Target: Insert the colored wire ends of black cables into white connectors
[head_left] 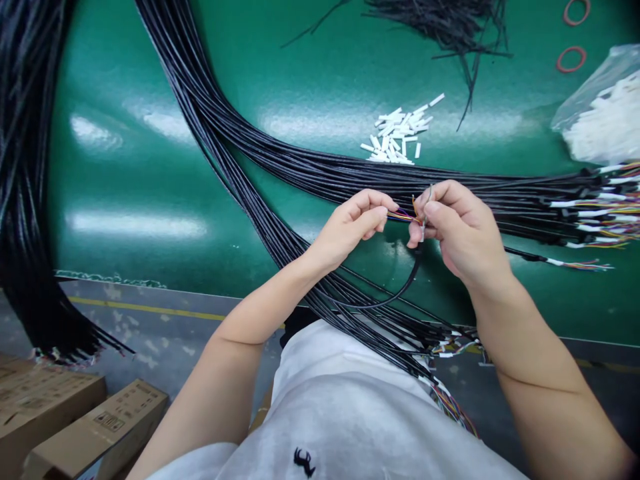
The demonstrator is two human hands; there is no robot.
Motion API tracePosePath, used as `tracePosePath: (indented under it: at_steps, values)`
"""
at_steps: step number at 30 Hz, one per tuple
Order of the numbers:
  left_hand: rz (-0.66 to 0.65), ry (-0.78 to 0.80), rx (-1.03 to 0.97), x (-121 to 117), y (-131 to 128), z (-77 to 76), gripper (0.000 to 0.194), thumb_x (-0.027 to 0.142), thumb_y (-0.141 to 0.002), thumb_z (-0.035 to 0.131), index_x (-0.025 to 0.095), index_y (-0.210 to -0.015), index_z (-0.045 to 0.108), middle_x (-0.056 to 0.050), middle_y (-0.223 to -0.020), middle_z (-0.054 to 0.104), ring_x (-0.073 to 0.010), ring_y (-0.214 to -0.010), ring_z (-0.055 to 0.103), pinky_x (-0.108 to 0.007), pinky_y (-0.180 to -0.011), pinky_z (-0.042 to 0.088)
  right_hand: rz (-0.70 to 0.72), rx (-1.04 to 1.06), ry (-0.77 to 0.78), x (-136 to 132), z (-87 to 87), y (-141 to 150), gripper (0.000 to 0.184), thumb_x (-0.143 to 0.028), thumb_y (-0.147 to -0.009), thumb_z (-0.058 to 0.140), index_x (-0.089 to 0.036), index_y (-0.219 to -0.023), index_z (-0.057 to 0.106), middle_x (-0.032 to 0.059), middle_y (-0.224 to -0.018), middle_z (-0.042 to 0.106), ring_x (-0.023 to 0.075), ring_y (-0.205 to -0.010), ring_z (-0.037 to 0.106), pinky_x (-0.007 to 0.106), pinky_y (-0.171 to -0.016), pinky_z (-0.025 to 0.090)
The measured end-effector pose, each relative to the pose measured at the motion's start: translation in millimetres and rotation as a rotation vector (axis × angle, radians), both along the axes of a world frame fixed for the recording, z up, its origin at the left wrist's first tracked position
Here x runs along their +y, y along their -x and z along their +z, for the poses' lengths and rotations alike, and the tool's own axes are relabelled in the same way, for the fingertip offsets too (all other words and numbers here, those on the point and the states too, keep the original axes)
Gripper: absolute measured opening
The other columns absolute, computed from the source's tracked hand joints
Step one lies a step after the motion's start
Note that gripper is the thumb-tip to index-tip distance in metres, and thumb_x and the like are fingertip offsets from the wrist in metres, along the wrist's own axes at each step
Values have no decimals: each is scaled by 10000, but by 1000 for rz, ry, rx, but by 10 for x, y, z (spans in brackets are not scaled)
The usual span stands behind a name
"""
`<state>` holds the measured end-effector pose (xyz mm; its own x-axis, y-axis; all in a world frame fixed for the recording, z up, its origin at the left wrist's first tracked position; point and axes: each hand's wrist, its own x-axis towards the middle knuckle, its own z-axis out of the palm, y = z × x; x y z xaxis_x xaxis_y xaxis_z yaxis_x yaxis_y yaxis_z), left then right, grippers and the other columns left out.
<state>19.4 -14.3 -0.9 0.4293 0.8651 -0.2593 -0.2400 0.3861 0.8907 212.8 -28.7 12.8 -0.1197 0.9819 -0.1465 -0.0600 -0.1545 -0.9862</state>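
Observation:
In front of me my left hand [357,223] pinches the thin coloured wires [401,215] fanning out of one black cable's end. My right hand [457,230] grips the same cable [416,267] near its end, thumb and finger closed on a pale grey wire [424,223] standing upright there. The cable bends down and left from my fingers into a bundle of black cables [260,220] that runs under my left forearm. Behind my hands lies a second bundle [320,167], its white-sleeved, coloured wire ends [600,213] at the right.
Short white tubes [400,133] lie in a pile beyond the bundle. Black strips [445,23], two reddish rings [571,60] and a clear bag of white pieces [607,117] are farther back. More cables [25,167] hang over the table's left edge above cardboard boxes [100,430].

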Motion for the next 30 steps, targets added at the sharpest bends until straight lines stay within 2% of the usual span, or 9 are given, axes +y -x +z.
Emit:
tracePosePath:
  at_steps: [6, 10, 14, 18, 25, 28, 30]
  values:
    - [-31, 2, -10, -9, -6, -35, 292, 465, -931, 741, 189, -1007, 687, 42, -739, 536, -46, -617, 404, -200, -563, 321, 25, -32, -39, -12, -15, 4, 338, -461, -861, 836, -243, -830, 579, -72, -729, 562, 68, -468, 523, 241, -459, 500]
    - [-41, 3, -3, -4, -6, -24, 323, 486, -904, 765, 187, -1000, 690, 42, -734, 540, -47, -611, 400, -204, -550, 303, 37, 9, 27, 2, 20, -8, 265, -424, -883, 829, -223, -846, 660, -55, -717, 558, 71, -478, 525, 241, -452, 502]
    - [-46, -4, 15, -5, -6, 2, 338, 500, -895, 767, 183, -985, 690, 41, -722, 538, -50, -608, 396, -209, -554, 306, 36, 105, 139, 36, 68, -21, 278, -397, -836, 850, -230, -811, 629, -55, -767, 524, 73, -478, 524, 249, -410, 512]
    - [-28, -6, 21, -8, 0, 3, 321, 482, -902, 760, 179, -982, 692, 42, -718, 541, -49, -609, 405, -206, -557, 309, 51, 131, 179, 53, 79, -36, 289, -403, -843, 828, -237, -821, 593, -52, -791, 520, 78, -514, 539, 243, -428, 550]
    - [-26, -2, 22, -2, 2, -11, 309, 472, -909, 750, 180, -991, 690, 44, -715, 540, -48, -602, 393, -207, -557, 307, 75, 86, 149, 51, 83, -27, 339, -416, -866, 812, -232, -800, 536, -45, -807, 514, 73, -522, 530, 240, -451, 552]
    - [-24, 10, 18, 1, 1, -8, 332, 489, -890, 766, 181, -988, 689, 44, -717, 547, -48, -602, 393, -208, -558, 312, 71, 107, 131, 44, 87, -47, 331, -430, -858, 820, -229, -813, 561, -38, -845, 532, 78, -527, 543, 257, -460, 546]
    - [-20, 35, 7, 8, -1, -2, 352, 501, -870, 783, 182, -984, 689, 46, -713, 548, -47, -604, 397, -206, -558, 316, 109, 90, 51, 34, 84, -75, 266, -408, -876, 802, -232, -829, 609, -30, -867, 553, 86, -550, 566, 271, -499, 549]
